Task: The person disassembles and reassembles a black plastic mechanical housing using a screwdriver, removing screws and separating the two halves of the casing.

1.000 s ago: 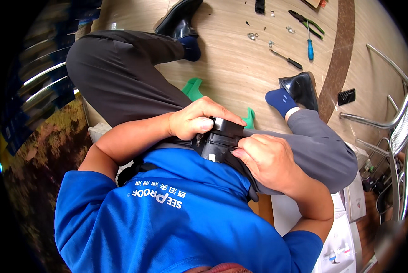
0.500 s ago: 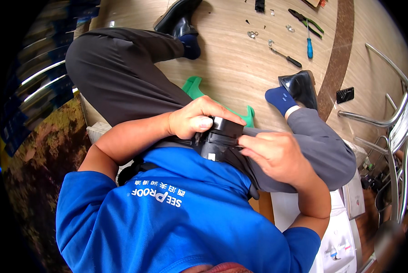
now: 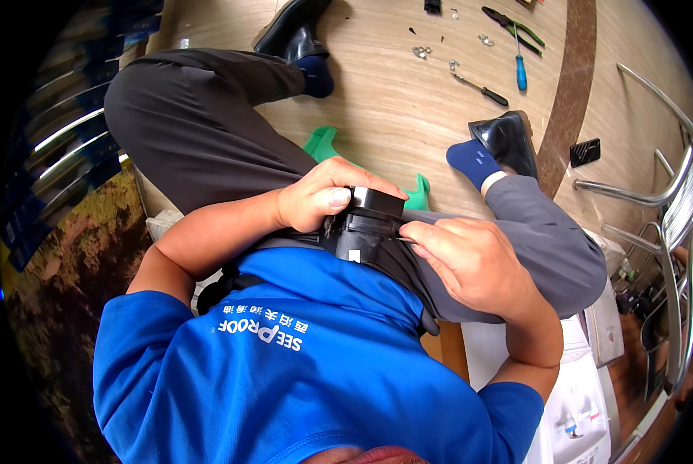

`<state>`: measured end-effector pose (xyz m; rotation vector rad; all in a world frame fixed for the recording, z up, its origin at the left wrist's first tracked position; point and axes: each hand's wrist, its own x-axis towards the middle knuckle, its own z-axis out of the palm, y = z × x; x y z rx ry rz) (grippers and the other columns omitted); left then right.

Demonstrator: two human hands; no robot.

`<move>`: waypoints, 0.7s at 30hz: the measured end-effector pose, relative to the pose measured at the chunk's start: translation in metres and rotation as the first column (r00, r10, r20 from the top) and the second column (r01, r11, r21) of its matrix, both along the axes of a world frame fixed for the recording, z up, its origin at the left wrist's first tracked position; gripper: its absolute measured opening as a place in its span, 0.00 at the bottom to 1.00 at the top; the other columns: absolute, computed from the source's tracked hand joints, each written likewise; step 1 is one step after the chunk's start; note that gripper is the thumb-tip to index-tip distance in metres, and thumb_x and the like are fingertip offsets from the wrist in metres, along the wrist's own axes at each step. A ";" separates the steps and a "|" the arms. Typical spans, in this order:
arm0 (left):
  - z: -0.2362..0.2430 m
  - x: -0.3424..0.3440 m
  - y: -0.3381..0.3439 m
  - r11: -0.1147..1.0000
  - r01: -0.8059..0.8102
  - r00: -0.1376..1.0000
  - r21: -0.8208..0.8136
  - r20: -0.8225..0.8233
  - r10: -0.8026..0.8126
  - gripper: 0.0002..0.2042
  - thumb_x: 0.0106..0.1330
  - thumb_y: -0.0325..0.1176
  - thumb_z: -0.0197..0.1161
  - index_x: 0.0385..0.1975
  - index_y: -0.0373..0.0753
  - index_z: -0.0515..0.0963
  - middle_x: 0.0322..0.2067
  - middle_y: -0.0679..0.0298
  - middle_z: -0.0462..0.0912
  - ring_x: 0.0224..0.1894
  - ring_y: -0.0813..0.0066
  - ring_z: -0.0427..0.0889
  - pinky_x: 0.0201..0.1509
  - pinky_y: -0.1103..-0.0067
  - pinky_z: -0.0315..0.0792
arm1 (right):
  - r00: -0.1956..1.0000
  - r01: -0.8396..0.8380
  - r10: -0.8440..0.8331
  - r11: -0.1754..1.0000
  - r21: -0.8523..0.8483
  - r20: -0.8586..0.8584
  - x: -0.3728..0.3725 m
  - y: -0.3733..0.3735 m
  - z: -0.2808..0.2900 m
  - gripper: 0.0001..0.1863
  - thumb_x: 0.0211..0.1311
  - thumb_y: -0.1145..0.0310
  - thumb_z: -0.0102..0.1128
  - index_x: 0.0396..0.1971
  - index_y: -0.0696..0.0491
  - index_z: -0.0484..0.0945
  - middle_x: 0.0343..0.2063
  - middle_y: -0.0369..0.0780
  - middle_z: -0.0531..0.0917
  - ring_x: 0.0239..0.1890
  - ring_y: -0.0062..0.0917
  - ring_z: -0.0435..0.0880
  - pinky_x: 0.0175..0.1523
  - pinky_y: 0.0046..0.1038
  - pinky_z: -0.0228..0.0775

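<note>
A black boxy plastic device (image 3: 369,224) with a small white label rests at my lap. My left hand (image 3: 319,197) is closed on its far left side, thumb on the near face and fingers stretched along its far edge. Close against the device's right side, my right hand (image 3: 466,259) pinches something small and thin. A sliver of it shows at the fingertips, but its kind is not clear. Part of the device's underside is hidden by my left hand and my lap.
Green-handled pliers (image 3: 512,29), a blue-handled screwdriver (image 3: 521,69), a black-handled screwdriver (image 3: 481,91) and small metal parts (image 3: 422,52) lie on the floor ahead. Beyond my lap is a green plastic stool (image 3: 321,143). A metal-framed chair (image 3: 675,201) stands at right, near a black phone-like slab (image 3: 584,152).
The whole view has shifted slightly. Both hands stay at the black device with nearly the same hold; my right fingertips remain pinched at its right side.
</note>
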<state>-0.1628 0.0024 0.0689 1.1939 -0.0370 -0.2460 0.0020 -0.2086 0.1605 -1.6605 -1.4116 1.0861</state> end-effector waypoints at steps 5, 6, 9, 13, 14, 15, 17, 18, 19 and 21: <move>0.002 0.002 0.001 1.000 0.019 1.000 -0.019 -0.017 -0.019 0.36 0.69 0.58 0.45 0.57 0.25 0.77 0.47 0.46 0.85 0.50 0.59 0.85 0.59 0.70 0.74 | 0.999 0.018 -0.018 1.000 0.002 0.027 -0.004 0.002 -0.002 0.11 0.58 0.78 0.66 0.41 0.58 0.80 0.23 0.45 0.80 0.27 0.41 0.82 0.31 0.38 0.73; 0.002 0.002 0.001 1.000 0.017 1.000 -0.016 -0.016 -0.017 0.36 0.69 0.58 0.45 0.57 0.25 0.77 0.47 0.46 0.85 0.50 0.59 0.85 0.59 0.70 0.74 | 0.999 0.013 -0.012 1.000 -0.006 0.030 -0.004 0.002 -0.002 0.11 0.58 0.78 0.66 0.41 0.57 0.79 0.23 0.45 0.80 0.27 0.41 0.82 0.31 0.38 0.73; 0.002 0.002 0.001 1.000 0.019 1.000 -0.016 -0.018 -0.019 0.37 0.69 0.58 0.45 0.57 0.26 0.76 0.47 0.46 0.85 0.50 0.59 0.85 0.59 0.70 0.74 | 0.997 -0.003 0.005 0.999 -0.032 0.074 -0.006 0.002 -0.005 0.08 0.62 0.71 0.63 0.40 0.53 0.78 0.22 0.41 0.79 0.29 0.38 0.83 0.31 0.38 0.74; 0.001 0.002 0.000 1.000 0.017 0.999 -0.019 -0.030 -0.017 0.37 0.69 0.59 0.45 0.57 0.25 0.76 0.47 0.46 0.85 0.50 0.60 0.85 0.59 0.71 0.74 | 0.997 -0.003 0.005 1.000 -0.027 0.072 -0.006 0.003 -0.007 0.07 0.63 0.71 0.62 0.40 0.53 0.78 0.21 0.41 0.79 0.29 0.38 0.83 0.31 0.39 0.74; 0.001 0.002 0.000 1.000 0.020 0.999 -0.024 -0.033 -0.021 0.37 0.69 0.59 0.45 0.57 0.25 0.76 0.47 0.46 0.85 0.50 0.60 0.85 0.59 0.71 0.74 | 0.997 -0.011 0.013 1.000 -0.029 0.073 -0.006 0.003 -0.007 0.07 0.63 0.71 0.62 0.39 0.54 0.77 0.21 0.41 0.78 0.28 0.38 0.83 0.31 0.38 0.74; 0.001 0.001 0.000 0.999 0.022 0.999 -0.030 -0.037 -0.023 0.37 0.69 0.59 0.45 0.57 0.25 0.76 0.47 0.47 0.85 0.50 0.61 0.85 0.59 0.71 0.74 | 0.997 -0.020 0.022 0.999 -0.030 0.073 -0.006 0.004 -0.007 0.07 0.63 0.71 0.62 0.39 0.54 0.77 0.21 0.41 0.78 0.28 0.38 0.83 0.31 0.38 0.74; 0.001 0.000 -0.001 0.999 0.011 0.999 -0.049 -0.049 -0.014 0.37 0.70 0.58 0.46 0.57 0.25 0.76 0.47 0.47 0.85 0.51 0.62 0.84 0.59 0.71 0.74 | 0.995 0.007 -0.009 1.000 0.012 0.098 -0.011 0.004 -0.011 0.07 0.62 0.71 0.62 0.38 0.55 0.77 0.20 0.41 0.78 0.27 0.37 0.83 0.30 0.38 0.74; -0.001 -0.002 -0.003 0.998 -0.002 0.998 -0.062 -0.058 -0.002 0.36 0.70 0.58 0.46 0.57 0.25 0.76 0.47 0.48 0.85 0.51 0.63 0.84 0.59 0.71 0.74 | 0.994 0.021 -0.024 0.999 0.035 0.110 -0.014 0.004 -0.013 0.07 0.62 0.72 0.62 0.38 0.56 0.77 0.19 0.41 0.77 0.27 0.36 0.83 0.30 0.37 0.73; -0.002 -0.003 -0.005 0.997 -0.015 0.998 -0.075 -0.068 0.010 0.36 0.71 0.58 0.47 0.57 0.25 0.76 0.47 0.48 0.85 0.51 0.64 0.84 0.60 0.71 0.73 | 0.992 0.026 -0.031 0.999 0.042 0.125 -0.016 0.004 -0.013 0.06 0.62 0.72 0.62 0.37 0.56 0.76 0.19 0.41 0.77 0.26 0.36 0.82 0.30 0.37 0.73; -0.002 -0.002 -0.005 0.997 -0.016 0.998 -0.070 -0.061 0.012 0.35 0.71 0.56 0.47 0.57 0.25 0.76 0.48 0.49 0.85 0.52 0.66 0.83 0.60 0.73 0.73 | 0.987 0.037 -0.045 0.998 0.056 0.154 -0.021 0.005 -0.011 0.05 0.61 0.73 0.61 0.35 0.56 0.76 0.19 0.41 0.76 0.25 0.35 0.81 0.29 0.36 0.73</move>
